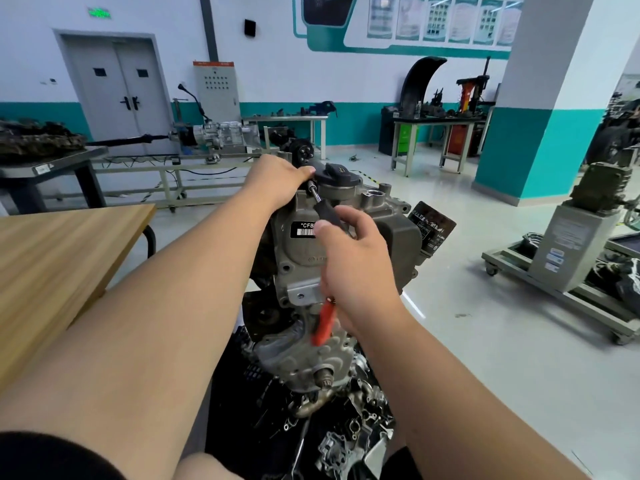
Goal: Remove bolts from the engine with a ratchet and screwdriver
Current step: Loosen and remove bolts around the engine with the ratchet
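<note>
Fingers point(349, 218) of right hand point(356, 265) wrapped round black screwdriver point(329, 213), shaft angled up to bolt point(312, 185) at 9 o'clock of oil cap point(337, 174) on engine point(301, 258). Left hand point(277, 181) rests on top, likely steadying tip; its fingers hidden, grip cannot tell.

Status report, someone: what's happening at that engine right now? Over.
Right hand grips black-and-red tool. Left hand on engine top at tool's tip, beside black cap. Nothing blocking.

Left hand point(277, 181), right hand point(356, 261), arms outstretched.
</note>
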Demonstrator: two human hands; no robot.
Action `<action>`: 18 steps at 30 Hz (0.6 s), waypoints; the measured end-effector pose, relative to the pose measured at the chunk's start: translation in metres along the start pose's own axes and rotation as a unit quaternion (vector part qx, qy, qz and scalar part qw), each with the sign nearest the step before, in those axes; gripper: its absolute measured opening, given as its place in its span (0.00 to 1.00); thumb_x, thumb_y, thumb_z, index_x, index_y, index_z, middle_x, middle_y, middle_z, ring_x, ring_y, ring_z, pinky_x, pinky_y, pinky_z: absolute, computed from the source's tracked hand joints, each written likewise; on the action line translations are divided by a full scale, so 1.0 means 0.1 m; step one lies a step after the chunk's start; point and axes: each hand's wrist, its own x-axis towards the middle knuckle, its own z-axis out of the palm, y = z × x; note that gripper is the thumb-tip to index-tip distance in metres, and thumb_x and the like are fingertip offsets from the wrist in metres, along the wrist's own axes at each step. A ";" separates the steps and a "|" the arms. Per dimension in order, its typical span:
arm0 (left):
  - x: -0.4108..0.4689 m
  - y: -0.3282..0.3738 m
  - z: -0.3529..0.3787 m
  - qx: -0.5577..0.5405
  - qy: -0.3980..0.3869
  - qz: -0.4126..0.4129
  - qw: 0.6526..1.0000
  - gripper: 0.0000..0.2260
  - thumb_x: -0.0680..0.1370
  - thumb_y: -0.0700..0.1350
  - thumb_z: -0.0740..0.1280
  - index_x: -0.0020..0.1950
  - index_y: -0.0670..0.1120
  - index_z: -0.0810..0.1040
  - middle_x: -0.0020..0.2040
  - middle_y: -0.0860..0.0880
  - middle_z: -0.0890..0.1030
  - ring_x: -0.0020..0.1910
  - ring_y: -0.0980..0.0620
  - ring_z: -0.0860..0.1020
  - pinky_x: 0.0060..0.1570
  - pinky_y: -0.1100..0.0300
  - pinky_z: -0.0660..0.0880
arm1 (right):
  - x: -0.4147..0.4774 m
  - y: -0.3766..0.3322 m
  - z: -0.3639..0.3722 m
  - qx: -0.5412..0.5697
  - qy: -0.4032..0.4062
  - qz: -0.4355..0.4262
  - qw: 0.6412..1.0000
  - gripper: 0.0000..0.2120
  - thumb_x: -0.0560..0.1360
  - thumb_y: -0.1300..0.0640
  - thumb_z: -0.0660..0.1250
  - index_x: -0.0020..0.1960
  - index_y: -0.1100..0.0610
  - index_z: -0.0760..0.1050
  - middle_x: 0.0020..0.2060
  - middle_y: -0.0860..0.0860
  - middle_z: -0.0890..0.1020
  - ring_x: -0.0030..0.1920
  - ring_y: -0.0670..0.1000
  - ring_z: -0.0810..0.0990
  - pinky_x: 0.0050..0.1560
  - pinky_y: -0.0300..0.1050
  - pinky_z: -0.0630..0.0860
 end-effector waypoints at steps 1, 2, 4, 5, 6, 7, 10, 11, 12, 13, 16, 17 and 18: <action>0.00 0.00 0.00 0.010 0.000 0.007 1.000 0.14 0.77 0.58 0.68 0.40 0.48 0.79 0.36 0.50 0.74 0.39 0.49 0.72 0.36 0.58 0.66 | -0.01 -0.01 0.04 0.128 0.008 0.054 0.990 0.10 0.77 0.57 0.65 0.58 0.53 0.72 0.30 0.47 0.73 0.20 0.45 0.64 0.23 0.39 0.63; 0.00 0.00 0.00 0.016 0.000 0.012 1.000 0.13 0.77 0.58 0.68 0.41 0.50 0.80 0.36 0.51 0.74 0.40 0.49 0.73 0.39 0.58 0.67 | -0.01 -0.03 0.07 0.247 0.010 0.100 0.964 0.05 0.78 0.58 0.63 0.53 0.55 0.71 0.29 0.48 0.71 0.20 0.45 0.61 0.21 0.37 0.60; 0.01 0.00 0.00 0.009 -0.004 0.014 1.000 0.12 0.77 0.57 0.68 0.47 0.50 0.84 0.40 0.53 0.76 0.43 0.51 0.74 0.45 0.60 0.67 | 0.00 -0.07 0.09 0.384 0.014 0.153 0.910 0.02 0.78 0.58 0.62 0.47 0.56 0.69 0.31 0.50 0.70 0.19 0.45 0.59 0.19 0.35 0.57; 0.01 -0.01 0.01 0.004 -0.008 0.016 1.000 0.13 0.77 0.57 0.68 0.50 0.49 0.84 0.43 0.53 0.77 0.45 0.52 0.74 0.46 0.60 0.67 | -0.01 -0.09 0.09 0.400 0.014 0.164 0.902 0.04 0.78 0.58 0.62 0.46 0.56 0.69 0.31 0.51 0.70 0.19 0.45 0.59 0.19 0.35 0.57; 0.02 -0.01 0.01 0.000 -0.012 0.017 1.000 0.13 0.77 0.57 0.68 0.52 0.48 0.84 0.46 0.53 0.77 0.46 0.52 0.74 0.47 0.60 0.67 | 0.00 -0.09 0.09 0.395 0.014 0.166 0.904 0.05 0.78 0.58 0.62 0.44 0.56 0.68 0.31 0.51 0.70 0.19 0.45 0.59 0.19 0.35 0.57; 0.02 -0.02 0.00 -0.004 -0.014 0.016 1.000 0.14 0.77 0.57 0.68 0.52 0.48 0.84 0.47 0.52 0.78 0.47 0.52 0.74 0.48 0.60 0.66 | 0.00 -0.10 0.09 0.380 0.012 0.163 0.910 0.05 0.78 0.58 0.62 0.44 0.56 0.69 0.32 0.51 0.70 0.19 0.45 0.59 0.19 0.35 0.58; 0.05 -0.02 0.00 -0.014 -0.013 0.011 1.000 0.15 0.77 0.57 0.69 0.54 0.48 0.84 0.54 0.50 0.81 0.48 0.52 0.75 0.48 0.60 0.67 | 0.00 -0.11 0.06 0.316 0.006 0.141 0.938 0.03 0.77 0.59 0.64 0.45 0.56 0.70 0.33 0.51 0.70 0.20 0.45 0.60 0.20 0.35 0.59; 0.06 -0.01 -0.01 -0.011 -0.012 0.011 1.000 0.15 0.76 0.57 0.69 0.54 0.47 0.84 0.56 0.49 0.82 0.49 0.51 0.75 0.48 0.60 0.67 | 0.01 -0.11 0.04 0.288 -0.003 0.126 0.949 0.03 0.76 0.59 0.65 0.49 0.56 0.71 0.33 0.50 0.71 0.20 0.45 0.61 0.21 0.36 0.60; 0.06 0.00 -0.01 -0.004 -0.012 0.012 1.000 0.16 0.76 0.57 0.69 0.54 0.47 0.84 0.57 0.48 0.82 0.51 0.50 0.76 0.49 0.60 0.68 | 0.01 -0.11 0.02 0.243 -0.008 0.108 0.964 0.08 0.76 0.59 0.67 0.54 0.56 0.71 0.31 0.49 0.72 0.20 0.45 0.61 0.21 0.37 0.61; 0.07 0.00 -0.01 0.003 -0.013 0.013 1.000 0.16 0.76 0.57 0.69 0.54 0.47 0.84 0.58 0.47 0.82 0.53 0.49 0.77 0.49 0.60 0.68 | 0.01 -0.11 0.00 0.176 -0.011 0.085 0.981 0.14 0.75 0.58 0.68 0.58 0.55 0.71 0.29 0.47 0.73 0.20 0.45 0.63 0.23 0.38 0.62; 0.07 0.02 -0.03 0.019 -0.016 0.012 1.000 0.17 0.77 0.57 0.68 0.53 0.45 0.84 0.56 0.46 0.83 0.56 0.46 0.79 0.48 0.60 0.70 | 0.01 -0.13 -0.06 -0.147 -0.021 -0.029 0.988 0.24 0.71 0.50 0.71 0.65 0.49 0.69 0.40 0.44 0.78 0.30 0.42 0.75 0.33 0.39 0.70; 0.06 0.02 -0.03 0.022 -0.016 0.012 1.000 0.17 0.77 0.57 0.68 0.53 0.44 0.84 0.56 0.45 0.83 0.56 0.45 0.79 0.48 0.59 0.71 | 0.01 -0.13 -0.09 -0.266 -0.018 -0.080 0.960 0.24 0.72 0.49 0.70 0.66 0.48 0.67 0.49 0.46 0.76 0.36 0.43 0.77 0.39 0.39 0.71; 0.06 0.03 -0.03 0.023 -0.015 0.013 1.000 0.17 0.77 0.56 0.68 0.54 0.44 0.84 0.55 0.45 0.83 0.56 0.45 0.79 0.48 0.59 0.71 | 0.02 -0.13 -0.12 -0.379 -0.011 -0.141 0.915 0.23 0.73 0.48 0.69 0.66 0.47 0.67 0.55 0.47 0.71 0.39 0.46 0.77 0.41 0.40 0.70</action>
